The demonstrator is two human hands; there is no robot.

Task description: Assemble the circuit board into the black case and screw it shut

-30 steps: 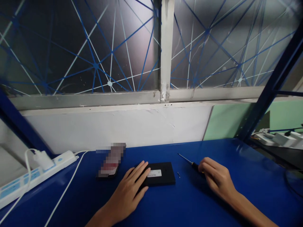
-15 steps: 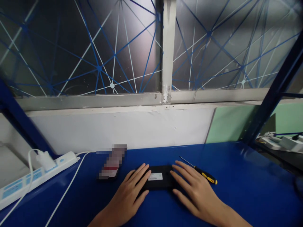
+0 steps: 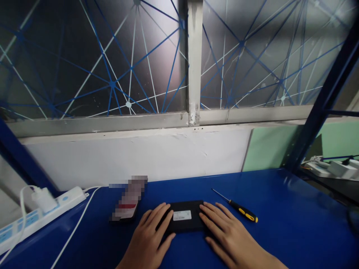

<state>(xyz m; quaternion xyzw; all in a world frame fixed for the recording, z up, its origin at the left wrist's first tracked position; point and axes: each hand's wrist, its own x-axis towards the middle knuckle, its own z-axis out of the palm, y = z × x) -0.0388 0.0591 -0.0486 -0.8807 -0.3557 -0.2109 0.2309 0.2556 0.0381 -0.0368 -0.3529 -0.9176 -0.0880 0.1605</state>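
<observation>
A flat black device [image 3: 183, 219] with a white label lies on the blue table [image 3: 280, 231] in front of me. My left hand [image 3: 150, 239] rests open on its left end, fingers stretched over the edge. My right hand [image 3: 227, 235] lies open on its right end, fingers flat and apart. A small screwdriver [image 3: 238, 211] with a black and yellow handle lies loose on the table just right of my right hand.
A phone [image 3: 126, 209] lies left of the device. A white power strip [image 3: 36, 215] with a plugged charger and white cable sits at the far left. A white wall and patterned window rise behind. More white gear [image 3: 336, 169] sits at the far right.
My right hand let go of the screwdriver, which now lies on the table, and moved left onto the black device. My left hand has stayed on the device.
</observation>
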